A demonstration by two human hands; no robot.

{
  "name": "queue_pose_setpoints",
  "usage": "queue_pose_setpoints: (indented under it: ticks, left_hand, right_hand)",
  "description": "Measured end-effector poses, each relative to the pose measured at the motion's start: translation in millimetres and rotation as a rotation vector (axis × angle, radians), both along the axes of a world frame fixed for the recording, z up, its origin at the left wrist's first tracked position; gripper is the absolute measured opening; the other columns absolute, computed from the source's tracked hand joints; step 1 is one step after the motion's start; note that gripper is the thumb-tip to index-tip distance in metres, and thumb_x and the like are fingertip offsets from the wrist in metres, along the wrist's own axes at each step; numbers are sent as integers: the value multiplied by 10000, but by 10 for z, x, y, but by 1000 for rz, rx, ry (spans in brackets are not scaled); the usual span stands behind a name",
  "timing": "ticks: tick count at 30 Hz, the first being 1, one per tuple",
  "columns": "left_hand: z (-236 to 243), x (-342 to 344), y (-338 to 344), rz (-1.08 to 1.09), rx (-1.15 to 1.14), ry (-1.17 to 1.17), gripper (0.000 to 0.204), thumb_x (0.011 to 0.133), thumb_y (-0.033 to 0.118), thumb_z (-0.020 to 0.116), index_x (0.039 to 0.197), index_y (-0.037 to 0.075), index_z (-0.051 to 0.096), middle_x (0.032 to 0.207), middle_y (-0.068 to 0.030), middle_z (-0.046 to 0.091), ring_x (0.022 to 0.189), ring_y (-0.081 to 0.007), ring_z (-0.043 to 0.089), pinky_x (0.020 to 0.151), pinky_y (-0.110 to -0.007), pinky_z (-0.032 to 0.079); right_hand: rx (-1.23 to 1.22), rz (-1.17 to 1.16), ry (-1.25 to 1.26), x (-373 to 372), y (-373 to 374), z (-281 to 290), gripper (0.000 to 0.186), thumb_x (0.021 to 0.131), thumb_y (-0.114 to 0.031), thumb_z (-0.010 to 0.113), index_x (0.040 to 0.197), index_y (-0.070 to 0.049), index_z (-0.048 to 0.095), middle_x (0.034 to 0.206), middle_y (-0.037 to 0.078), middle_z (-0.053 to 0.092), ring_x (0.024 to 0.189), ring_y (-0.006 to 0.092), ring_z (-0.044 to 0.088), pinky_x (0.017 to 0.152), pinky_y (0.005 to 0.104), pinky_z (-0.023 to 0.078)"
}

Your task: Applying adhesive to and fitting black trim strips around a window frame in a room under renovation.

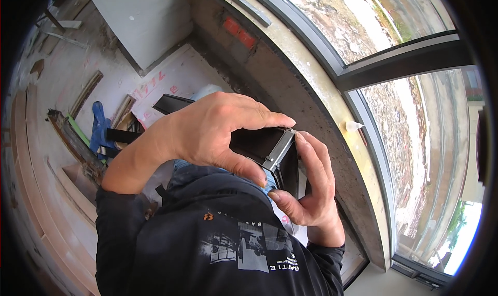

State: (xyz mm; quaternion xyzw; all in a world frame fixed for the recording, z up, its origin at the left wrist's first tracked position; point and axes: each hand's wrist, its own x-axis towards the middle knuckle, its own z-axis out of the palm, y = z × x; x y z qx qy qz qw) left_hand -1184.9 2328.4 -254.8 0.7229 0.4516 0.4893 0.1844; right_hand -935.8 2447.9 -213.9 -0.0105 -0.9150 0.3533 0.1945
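Hands (215,125) (317,192) on dark profile (254,143), white bottle (353,126) (contents hidden) on sill (372,192).

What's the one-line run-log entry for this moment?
left hand: grips dark bar | right hand: at its silver end | white item: on sill

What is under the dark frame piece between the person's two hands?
Blue trousers show past the lower edge of the dark frame piece. The piece itself, the left hand and the right hand cover the rest.

Profile (254,142) between hands (211,126), windowsill (312,65) to right.
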Motion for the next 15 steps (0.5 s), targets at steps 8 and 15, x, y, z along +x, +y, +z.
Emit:
queue_pose_setpoints:
  ticks: [8, 15]
  left_hand:
    - [18, -1, 30, -13, 28, -21, 950, 676, 607, 908, 1343, -30, 680, 1124, -191, 762, 973, -333, 750, 866, -398, 580]
    - [21, 1, 81, -13, 64, -17, 967, 644, 590, 927, 1342, -33, 682, 1137, -185, 766, 970, -333, 757, 862, -396, 585]
  right_hand:
    - [-12, 7, 9, -8, -12, -2, 880, 849, -251, 890, 1533, 90, 455, 1441, 322, 518, 1288, 443, 594, 1059, 477, 516]
    - [-1, -8, 9, -10, -23, 44, 873, 854, -239, 883, 1537, 91, 451, 1447, 336, 510, 1291, 454, 593, 1061, 483, 516]
